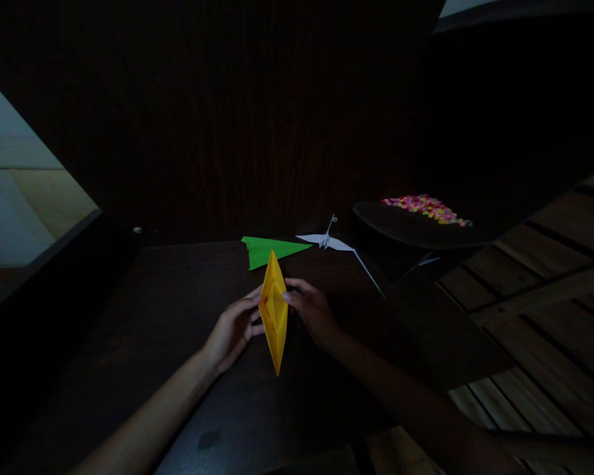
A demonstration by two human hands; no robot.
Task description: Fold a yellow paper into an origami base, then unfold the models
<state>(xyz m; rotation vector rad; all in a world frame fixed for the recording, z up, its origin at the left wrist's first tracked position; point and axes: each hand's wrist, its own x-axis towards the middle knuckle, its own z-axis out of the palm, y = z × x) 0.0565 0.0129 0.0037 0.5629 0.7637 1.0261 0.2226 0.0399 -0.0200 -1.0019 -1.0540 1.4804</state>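
A yellow folded paper boat (277,330) is held between my two hands above the dark wooden table, its pointed ends facing away from and towards me. My left hand (235,330) grips its left side, thumb on the near edge and fingers beneath. On the opposite side, my right hand (314,311) pinches the rim with the thumb, the fingers partly hidden behind the paper. Just beyond the boat lies a green paper plane (272,251). To its right rests a white paper crane (329,241) on a thin stick.
A pile of small pink, red and yellow pieces (428,208) lies on a dark rounded surface (376,218) at the right. A dark upright panel (257,132) rises behind the table (178,284). Wooden slats (549,356) show at lower right.
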